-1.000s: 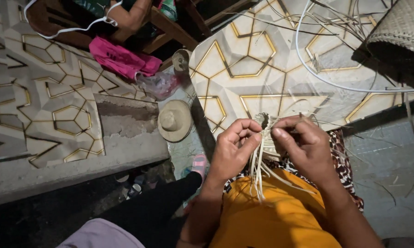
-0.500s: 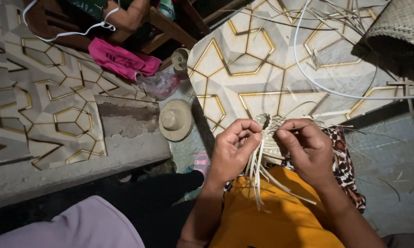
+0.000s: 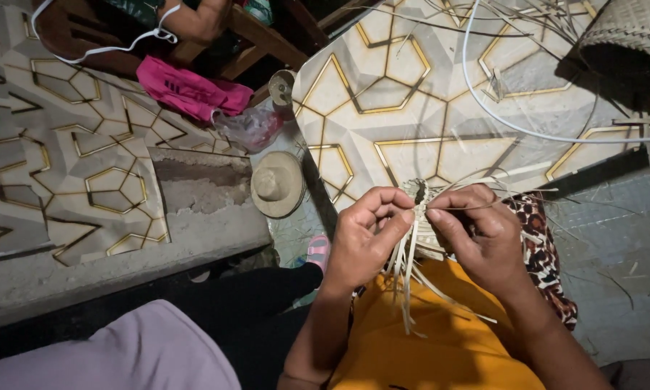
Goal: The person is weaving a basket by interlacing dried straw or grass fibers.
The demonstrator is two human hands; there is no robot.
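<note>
Both hands, left hand and right hand, stay pinching straw strips.

Both hands cover most of the weave — only its top edge shows between the left hand and right hand. Fingertips pinch together, so the strip ends there are hidden. Far right of the grip, the basket is cut off by the frame's corner.

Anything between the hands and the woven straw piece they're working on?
Nothing visible. The left hand and right hand are already on the woven straw piece, fingers pinching its strands. Loose strips hang below it, over the yellow garment, not blocking either hand.
</note>
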